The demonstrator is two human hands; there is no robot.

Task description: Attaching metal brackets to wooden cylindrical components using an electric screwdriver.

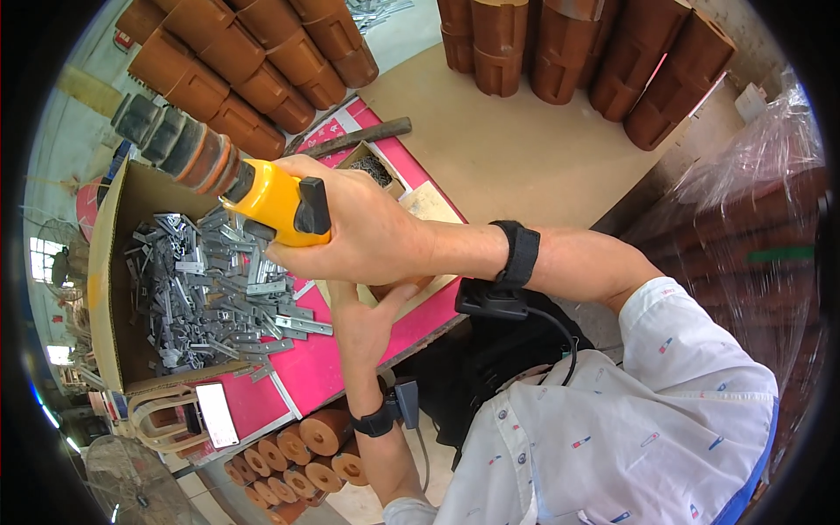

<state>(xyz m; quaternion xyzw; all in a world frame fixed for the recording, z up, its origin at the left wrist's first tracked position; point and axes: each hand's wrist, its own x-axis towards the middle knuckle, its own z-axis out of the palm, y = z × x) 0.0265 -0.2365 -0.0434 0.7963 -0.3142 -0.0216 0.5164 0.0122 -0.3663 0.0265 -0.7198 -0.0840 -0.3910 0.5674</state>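
Note:
My right hand (359,223) is raised over the table, wrapped round the body of a yellow power tool (273,206) with a black lever. The tool's black and orange ringed front end points to the upper left. Lower down, my left hand (363,328) is at the table with its thumb stretched out along a brown piece (411,285). My right hand hides most of that piece and the left fingertips, but the left hand appears to grip it. To the left, a cardboard box (105,280) lies open with many grey metal brackets (201,284) heaped in and spilling from it.
The table has a pink top (319,385). A small box of dark fasteners (372,166) and a dark bar (367,136) lie at its far side. A phone (216,416) rests near the front. Brown cylinders (499,52) stand behind; plastic-wrapped stacks (735,210) rise at the right.

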